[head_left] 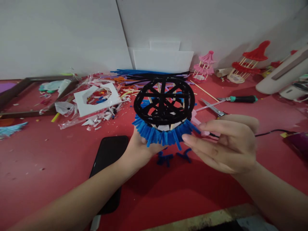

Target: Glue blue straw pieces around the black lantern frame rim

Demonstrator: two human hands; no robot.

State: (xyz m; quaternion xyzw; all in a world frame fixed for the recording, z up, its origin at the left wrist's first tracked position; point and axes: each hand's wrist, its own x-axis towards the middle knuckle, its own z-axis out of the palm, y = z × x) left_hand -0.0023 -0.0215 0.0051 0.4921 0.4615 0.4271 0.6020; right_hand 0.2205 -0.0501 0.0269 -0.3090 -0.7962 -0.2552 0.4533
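A small round model (163, 96) has a black spoked ring on top, pale sticks below and a fringe of short blue pipe-cleaner pieces (165, 135). My left hand (138, 149) grips it from below, most of its fingers hidden behind the fringe. My right hand (227, 144) is curled at the fringe's right side, fingertips at the end of one blue pipe-cleaner piece (195, 128) that sticks out. Loose blue pipe-cleaner bits (166, 158) lie on the red table under the model. Behind my right hand is a pink tool (198, 120) with a cord, partly hidden.
A black phone (109, 154) lies left of the model. Scissors (214, 107) and a green-and-black-handled tool (243, 98) lie at right. Behind stand pink (204, 65) and red (250, 62) tiered models. Pipe cleaners (134, 73), a white cut-out board (83, 102) and scraps fill the back left.
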